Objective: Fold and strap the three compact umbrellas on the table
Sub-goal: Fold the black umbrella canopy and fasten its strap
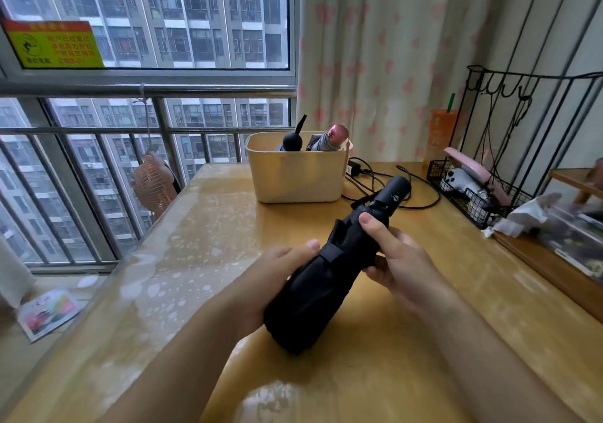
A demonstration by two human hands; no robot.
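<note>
The left hand [277, 275] and right hand [398, 256] both clasp the black umbrella [310, 298] — if either slackens, the rolled canopy could unwind before it is strapped.

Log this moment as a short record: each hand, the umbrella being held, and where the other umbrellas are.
left hand: grips canopy end of black umbrella
right hand: grips it near the handle, thumb on top
black umbrella: collapsed, held over the table, handle pointing away
strap: cannot tell if fastened
other umbrellas: black-handled umbrella and pink-handled umbrella, handles up in the cream bin
</note>
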